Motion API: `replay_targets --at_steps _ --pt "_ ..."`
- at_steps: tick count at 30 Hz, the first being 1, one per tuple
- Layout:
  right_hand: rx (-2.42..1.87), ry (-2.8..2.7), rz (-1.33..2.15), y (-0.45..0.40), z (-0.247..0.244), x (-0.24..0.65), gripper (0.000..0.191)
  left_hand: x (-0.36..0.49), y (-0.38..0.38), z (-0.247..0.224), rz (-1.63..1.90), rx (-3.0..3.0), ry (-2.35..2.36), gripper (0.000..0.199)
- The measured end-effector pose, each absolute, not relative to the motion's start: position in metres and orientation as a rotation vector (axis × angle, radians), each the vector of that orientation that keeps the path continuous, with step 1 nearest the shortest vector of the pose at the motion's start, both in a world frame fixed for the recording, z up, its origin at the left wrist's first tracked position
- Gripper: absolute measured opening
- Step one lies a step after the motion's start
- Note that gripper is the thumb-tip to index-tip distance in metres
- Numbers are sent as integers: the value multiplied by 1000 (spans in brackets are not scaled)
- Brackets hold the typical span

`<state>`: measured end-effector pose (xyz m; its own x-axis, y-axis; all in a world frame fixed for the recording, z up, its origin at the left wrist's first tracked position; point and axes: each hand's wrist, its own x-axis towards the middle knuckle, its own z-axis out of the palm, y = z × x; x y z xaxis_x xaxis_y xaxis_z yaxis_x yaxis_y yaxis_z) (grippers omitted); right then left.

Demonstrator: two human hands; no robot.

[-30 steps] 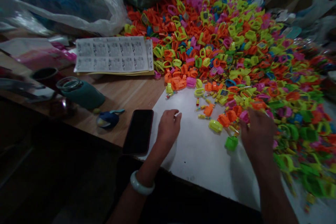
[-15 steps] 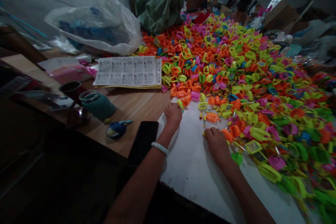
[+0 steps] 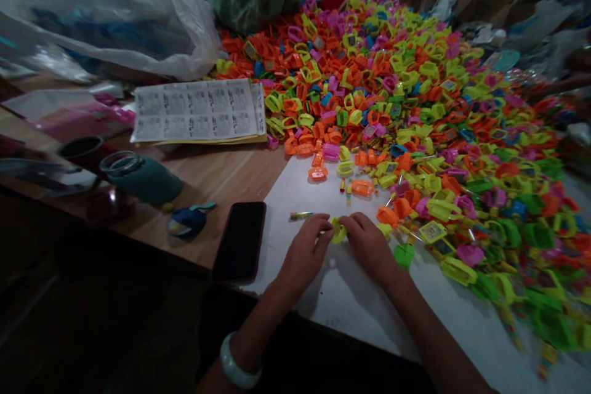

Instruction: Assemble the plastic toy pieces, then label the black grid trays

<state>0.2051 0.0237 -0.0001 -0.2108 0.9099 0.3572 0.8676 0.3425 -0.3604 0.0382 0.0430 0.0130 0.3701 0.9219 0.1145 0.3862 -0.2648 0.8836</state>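
Between my two hands, low over the white sheet, is a small yellow plastic piece (image 3: 338, 231) that looks like a toy watch. The fingertips of my left hand (image 3: 305, 253) pinch its left side. My right hand (image 3: 372, 250) grips its right side, and the fingers partly cover it. Just beyond my left fingers lies a thin clear tube (image 3: 300, 216) with coloured bits inside. Farther off on the sheet rest an orange plastic piece (image 3: 362, 188) and another orange piece (image 3: 317, 173). A green piece (image 3: 404, 255) sits beside my right wrist.
A large heap of bright plastic pieces (image 3: 415, 111) covers the back and right. At left are a black phone (image 3: 240, 240), a teal jar (image 3: 143, 178), a dark cup (image 3: 82, 151), a blue item (image 3: 187, 221), printed label sheets (image 3: 194, 112) and a clear plastic bag (image 3: 184, 31).
My left hand has come back from the heap's edge toward me, and both hands now meet at the yellow piece. The clear tube now shows on the sheet. The view has shifted.
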Motion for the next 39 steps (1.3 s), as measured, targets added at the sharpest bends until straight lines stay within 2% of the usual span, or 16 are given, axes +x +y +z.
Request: replay_targets --at_steps 4,8,11,14,19,35,39 --pt "-1452 -2111 -25 -7 -2 193 27 41 22 16 714 1306 1056 37" --pt "-1502 -1874 435 -31 -3 183 40 37 14 14 693 1324 1110 37" --pt "-1562 -1719 627 -37 -2 189 32 29 13 11 669 1472 1243 32" --pt "-1483 -1876 580 -33 0 198 24 24 13 9 603 1622 1310 26" --pt "-1434 -2028 462 -28 2 202 34 24 11 7 547 1731 1277 26" --pt "-1455 -2270 563 -31 8 196 46 22 13 1 560 1824 1235 27" --pt "-1483 -2439 482 -32 19 192 37 21 13 5 503 1717 1246 29"
